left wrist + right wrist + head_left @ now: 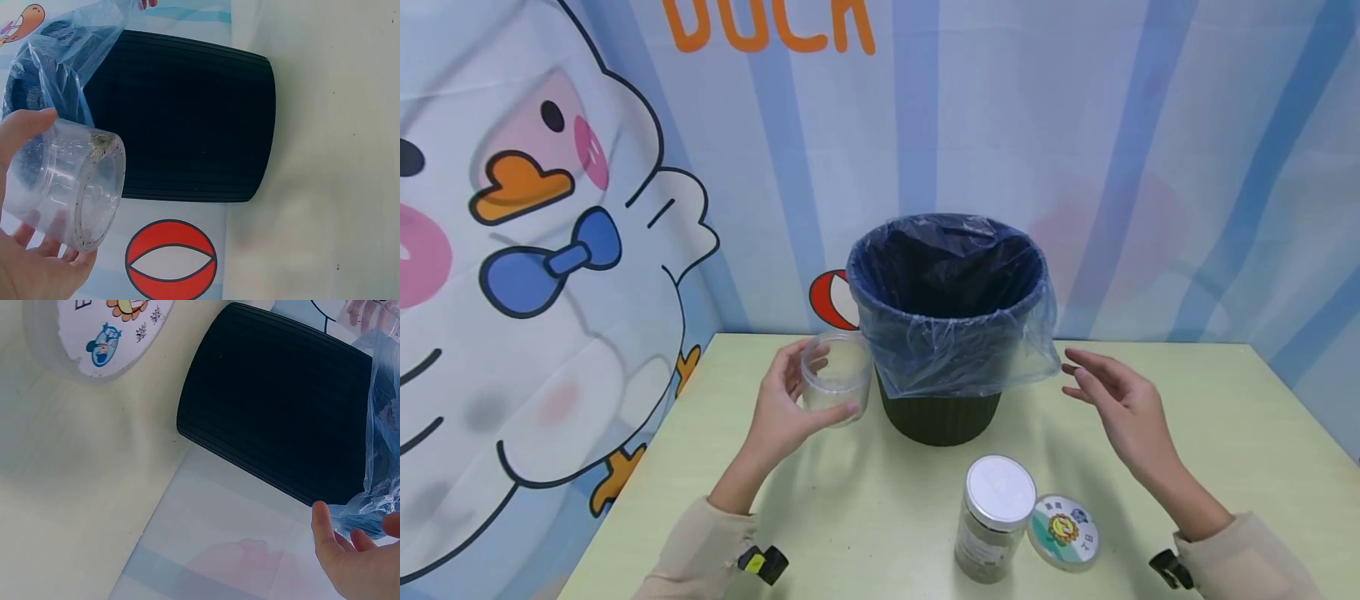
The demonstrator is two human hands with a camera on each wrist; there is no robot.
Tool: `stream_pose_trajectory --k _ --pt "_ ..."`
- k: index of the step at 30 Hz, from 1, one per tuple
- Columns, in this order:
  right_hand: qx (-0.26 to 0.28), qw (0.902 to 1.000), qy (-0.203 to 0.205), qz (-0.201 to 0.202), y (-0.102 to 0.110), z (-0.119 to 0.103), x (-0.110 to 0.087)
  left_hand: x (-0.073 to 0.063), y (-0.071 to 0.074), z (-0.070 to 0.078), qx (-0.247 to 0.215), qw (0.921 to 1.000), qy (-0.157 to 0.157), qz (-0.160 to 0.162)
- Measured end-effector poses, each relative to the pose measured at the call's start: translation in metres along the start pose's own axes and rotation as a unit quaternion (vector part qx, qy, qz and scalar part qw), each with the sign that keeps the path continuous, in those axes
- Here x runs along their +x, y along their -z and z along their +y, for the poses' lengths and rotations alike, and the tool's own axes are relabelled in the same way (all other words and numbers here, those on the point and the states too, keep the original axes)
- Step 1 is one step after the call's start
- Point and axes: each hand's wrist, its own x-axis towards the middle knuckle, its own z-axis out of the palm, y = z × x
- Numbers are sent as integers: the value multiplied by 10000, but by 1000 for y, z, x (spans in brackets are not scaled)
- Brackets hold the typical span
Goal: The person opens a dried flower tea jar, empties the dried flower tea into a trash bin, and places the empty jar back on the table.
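Left hand (784, 410): gripped tub (838, 377)
Right hand (1123, 408): hung loose-fingered near bin (940, 421)
Table (857, 533): pale green — bore jar (992, 533)
Wall (1022, 100): showed duck (550, 358)

From here the floor of the black bin (942, 423) is lost in darkness. Some fingers of the left hand (786, 412) slip behind the clear tub (837, 404). The print on the jar's label (981, 550) is too small to read (I did squint). The head view's top edge crops the 4 orange letters (803, 44).
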Motion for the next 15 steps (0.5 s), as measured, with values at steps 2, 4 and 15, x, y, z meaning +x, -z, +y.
stream_pose_trajectory --k 2,4,15 --pt "6 10000 -10 -9 0 1 -1 -1 -1 -1 34 10000 33 -18" --pt "-1 10000 -18 -22 0 2 -2 -2 -2 -3 52 10000 66 -28" --pt "-108 9997 -205 -40 1 7 -8 -9 -8 -13 -55 9995 245 -164"
